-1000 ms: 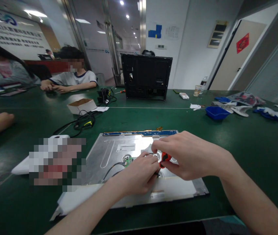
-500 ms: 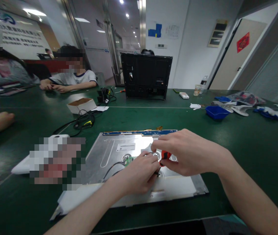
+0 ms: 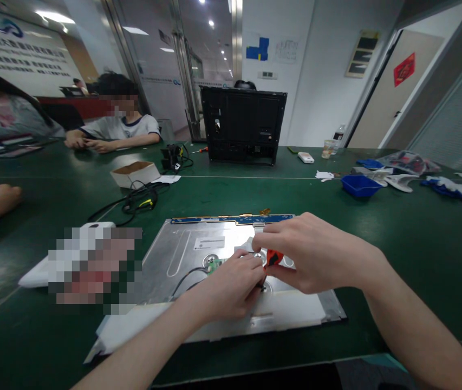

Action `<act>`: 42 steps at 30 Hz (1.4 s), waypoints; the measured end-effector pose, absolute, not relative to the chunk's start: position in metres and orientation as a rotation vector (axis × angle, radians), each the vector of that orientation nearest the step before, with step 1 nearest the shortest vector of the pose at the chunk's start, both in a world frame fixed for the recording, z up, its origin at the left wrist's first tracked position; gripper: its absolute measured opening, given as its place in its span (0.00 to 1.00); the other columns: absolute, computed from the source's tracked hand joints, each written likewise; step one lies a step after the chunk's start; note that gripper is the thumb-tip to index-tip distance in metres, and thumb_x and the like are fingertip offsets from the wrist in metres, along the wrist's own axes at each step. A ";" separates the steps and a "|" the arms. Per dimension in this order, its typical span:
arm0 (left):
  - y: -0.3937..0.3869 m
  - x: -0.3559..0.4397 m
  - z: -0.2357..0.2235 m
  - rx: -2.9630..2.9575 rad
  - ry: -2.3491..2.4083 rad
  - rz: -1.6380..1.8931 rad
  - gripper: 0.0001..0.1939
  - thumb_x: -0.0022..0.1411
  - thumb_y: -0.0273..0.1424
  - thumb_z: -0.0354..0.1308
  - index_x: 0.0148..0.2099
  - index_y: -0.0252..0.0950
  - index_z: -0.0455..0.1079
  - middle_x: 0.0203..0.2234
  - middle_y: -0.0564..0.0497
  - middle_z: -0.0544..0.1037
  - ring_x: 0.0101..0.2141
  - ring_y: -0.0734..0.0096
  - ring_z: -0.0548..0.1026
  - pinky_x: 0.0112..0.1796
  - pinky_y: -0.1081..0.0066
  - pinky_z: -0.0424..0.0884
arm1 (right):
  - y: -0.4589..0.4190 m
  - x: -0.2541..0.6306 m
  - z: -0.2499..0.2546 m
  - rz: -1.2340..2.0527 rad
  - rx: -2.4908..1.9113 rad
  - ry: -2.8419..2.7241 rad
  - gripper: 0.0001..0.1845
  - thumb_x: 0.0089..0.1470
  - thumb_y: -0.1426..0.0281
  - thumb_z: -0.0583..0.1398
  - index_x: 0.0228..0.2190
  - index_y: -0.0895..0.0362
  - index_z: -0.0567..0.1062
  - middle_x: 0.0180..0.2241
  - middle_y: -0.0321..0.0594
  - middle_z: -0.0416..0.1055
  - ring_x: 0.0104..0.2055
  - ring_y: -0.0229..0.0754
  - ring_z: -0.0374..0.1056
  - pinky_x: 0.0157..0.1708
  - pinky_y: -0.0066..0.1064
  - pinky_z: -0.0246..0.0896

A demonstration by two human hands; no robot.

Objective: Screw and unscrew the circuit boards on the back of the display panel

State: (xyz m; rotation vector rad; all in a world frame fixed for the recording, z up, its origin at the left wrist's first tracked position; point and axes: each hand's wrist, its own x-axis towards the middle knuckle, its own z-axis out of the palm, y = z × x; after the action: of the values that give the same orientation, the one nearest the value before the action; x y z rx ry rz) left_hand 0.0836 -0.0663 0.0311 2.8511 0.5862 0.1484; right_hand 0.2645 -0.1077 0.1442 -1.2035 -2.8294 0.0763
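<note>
A flat metal display panel (image 3: 157,271) lies back side up on the table in front of me. Its top edge carries a long blue circuit board (image 3: 214,220), and a small green board (image 3: 213,265) with dark wires sits near its middle. My right hand (image 3: 312,254) grips the red-orange and black handle of a screwdriver (image 3: 273,258), held upright with its tip down at the panel. My left hand (image 3: 233,284) rests on the panel beside the screwdriver's shaft, fingers bent and pressed together. What its fingertips pinch is hidden.
Left of the panel lies a white device (image 3: 39,273), partly blurred out. Beyond are tangled black cables (image 3: 137,205), an open white box (image 3: 135,176) and a standing black monitor housing (image 3: 245,124). At right sit a blue tray (image 3: 360,186) and gloves (image 3: 448,188). People sit at the left.
The markings on the screwdriver handle have shifted between my right fingers, as if it has turned a little. My left hand and the panel stay in place.
</note>
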 end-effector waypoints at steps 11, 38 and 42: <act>-0.067 0.084 0.027 2.872 0.584 0.171 0.05 0.57 0.24 0.55 0.38 0.36 0.68 0.39 0.46 0.75 0.42 0.57 0.71 0.48 0.56 0.64 | -0.108 0.264 0.143 0.026 -1.173 -2.854 0.07 0.57 0.71 0.57 0.39 0.54 0.72 0.36 0.37 0.74 0.32 0.38 0.66 0.26 0.29 0.45; -0.066 0.085 0.027 2.871 0.574 0.179 0.09 0.59 0.24 0.55 0.43 0.35 0.69 0.43 0.45 0.75 0.45 0.55 0.71 0.50 0.55 0.64 | -0.107 0.264 0.141 0.037 -1.182 -2.821 0.04 0.55 0.69 0.58 0.35 0.54 0.69 0.31 0.35 0.74 0.29 0.39 0.68 0.24 0.29 0.43; -0.066 0.085 0.024 2.866 0.559 0.224 0.09 0.60 0.24 0.54 0.43 0.36 0.69 0.42 0.46 0.76 0.45 0.56 0.71 0.51 0.56 0.63 | -0.107 0.265 0.142 0.051 -1.196 -2.807 0.05 0.53 0.70 0.58 0.34 0.54 0.68 0.30 0.34 0.74 0.28 0.39 0.67 0.23 0.29 0.43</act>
State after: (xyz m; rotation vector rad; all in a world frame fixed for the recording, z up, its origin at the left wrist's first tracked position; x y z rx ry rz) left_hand 0.0846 -0.0661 0.0241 2.8664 0.5592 0.2241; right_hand 0.2647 -0.1070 0.1416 -1.1961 -2.8069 0.0511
